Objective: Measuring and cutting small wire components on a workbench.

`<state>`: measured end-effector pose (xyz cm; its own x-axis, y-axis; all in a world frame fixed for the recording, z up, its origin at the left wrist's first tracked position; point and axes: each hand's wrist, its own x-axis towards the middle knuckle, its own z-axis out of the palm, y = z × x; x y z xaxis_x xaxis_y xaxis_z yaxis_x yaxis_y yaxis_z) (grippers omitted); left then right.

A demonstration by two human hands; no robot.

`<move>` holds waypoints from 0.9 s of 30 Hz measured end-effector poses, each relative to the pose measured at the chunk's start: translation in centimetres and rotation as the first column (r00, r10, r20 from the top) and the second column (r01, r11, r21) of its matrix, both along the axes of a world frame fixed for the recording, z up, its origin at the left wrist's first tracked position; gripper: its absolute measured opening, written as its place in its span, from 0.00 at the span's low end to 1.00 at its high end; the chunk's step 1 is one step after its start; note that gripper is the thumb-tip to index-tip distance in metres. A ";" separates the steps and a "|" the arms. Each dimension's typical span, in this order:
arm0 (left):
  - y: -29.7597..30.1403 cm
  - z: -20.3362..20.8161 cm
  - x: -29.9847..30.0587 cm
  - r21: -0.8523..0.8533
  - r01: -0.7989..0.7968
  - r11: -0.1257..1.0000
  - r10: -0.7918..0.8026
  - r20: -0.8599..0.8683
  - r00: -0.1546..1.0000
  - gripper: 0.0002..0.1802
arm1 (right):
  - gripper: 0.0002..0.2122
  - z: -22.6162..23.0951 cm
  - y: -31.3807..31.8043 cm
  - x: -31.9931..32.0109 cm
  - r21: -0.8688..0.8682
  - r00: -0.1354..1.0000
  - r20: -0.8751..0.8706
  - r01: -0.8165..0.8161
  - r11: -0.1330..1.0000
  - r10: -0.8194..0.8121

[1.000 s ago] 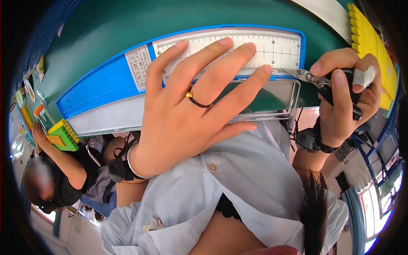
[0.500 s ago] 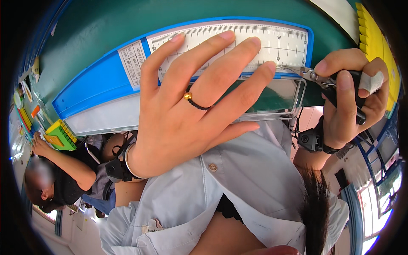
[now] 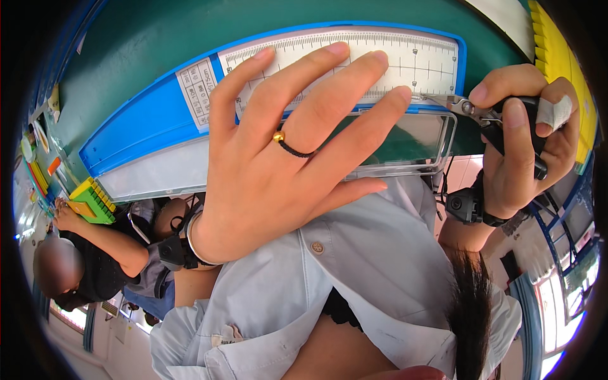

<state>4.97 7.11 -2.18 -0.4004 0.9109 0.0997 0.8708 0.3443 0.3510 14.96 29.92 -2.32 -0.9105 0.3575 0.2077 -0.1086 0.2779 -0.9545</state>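
Along the near edge of a white ruled panel (image 3: 430,66), close to its right end, lie the slim metal tips of a pair of black-handled pliers (image 3: 468,108). The right hand (image 3: 522,149) is closed around the handles, thumb on the near side and fingers wrapped behind; this grip probably lets the tips be aimed finely while leaving the ruled marks in sight. One of its fingers wears a white wrap (image 3: 554,115). Whether the tips pinch anything is too small to tell.

The left hand (image 3: 278,174) is spread wide, palm down, its fingertips resting across the panel and the index finger reaching nearest the pliers. It seems to act as a weight, keeping what lies beneath flat, though the hand itself hides whether anything is under it. A black ring with a gold bead (image 3: 294,148) sits on one finger.

The panel fits inside a long blue case (image 3: 142,126), beside a small printed label (image 3: 197,95). A clear lid (image 3: 155,172) lies along the case's near side, apparently folded back to give access.

All this rests on a green bench (image 3: 164,47). A yellow toothed holder (image 3: 563,73) stands at the far right; leftward, near a green-and-yellow holder (image 3: 95,201), is a co-worker's hand (image 3: 66,217).
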 end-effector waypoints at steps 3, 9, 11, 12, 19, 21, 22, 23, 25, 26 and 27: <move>0.0 0.0 -0.1 -0.017 0.017 1.000 -0.017 -0.012 1.000 0.34 | 0.11 -0.1 0.3 0.1 -0.014 1.000 -0.014 -0.004 1.000 0.004; 0.0 0.0 0.0 -0.029 0.019 0.999 -0.020 -0.028 0.999 0.34 | 0.10 -0.1 0.7 0.2 0.007 0.999 -0.020 -0.041 0.999 0.041; 0.0 0.0 0.0 -0.027 0.017 0.999 -0.018 -0.029 0.999 0.34 | 0.10 -0.2 0.7 0.2 0.009 0.999 -0.023 -0.041 0.999 0.041; 0.0 0.0 0.0 -0.028 0.017 0.999 -0.018 -0.028 0.999 0.34 | 0.10 -0.2 0.7 0.2 0.005 0.999 -0.024 -0.041 0.999 0.041; 0.0 0.0 0.0 -0.024 0.017 1.000 -0.018 -0.029 0.999 0.34 | 0.10 -0.1 0.3 0.1 0.043 1.000 -0.005 -0.017 0.999 0.017; -0.1 -0.2 0.0 -0.007 0.020 1.000 -0.020 -0.029 0.999 0.34 | 0.10 -0.1 0.0 0.0 0.022 1.000 -0.009 -0.006 1.000 0.006; -0.1 -0.3 0.0 0.011 0.022 1.000 -0.022 -0.030 0.999 0.34 | 0.10 -0.2 -0.1 0.0 0.003 1.000 -0.012 0.005 1.000 -0.005; -0.1 -0.2 0.0 0.010 0.022 1.000 -0.022 -0.030 0.999 0.34 | 0.10 -0.3 0.3 0.3 0.002 1.000 -0.012 0.005 1.000 -0.005; -0.1 0.2 0.2 -0.013 -0.013 1.000 0.013 0.008 1.000 0.35 | 0.11 -0.6 1.5 0.9 0.042 0.998 0.032 -0.048 0.998 0.046; -0.1 0.3 0.2 -0.015 -0.014 1.000 0.014 0.007 1.000 0.35 | 0.11 -0.7 1.5 0.8 0.040 0.998 0.031 -0.048 0.998 0.047; -0.1 0.2 0.2 -0.003 -0.015 1.000 0.016 0.016 1.000 0.35 | 0.10 -0.8 1.3 0.8 0.022 0.999 0.012 -0.044 0.999 0.044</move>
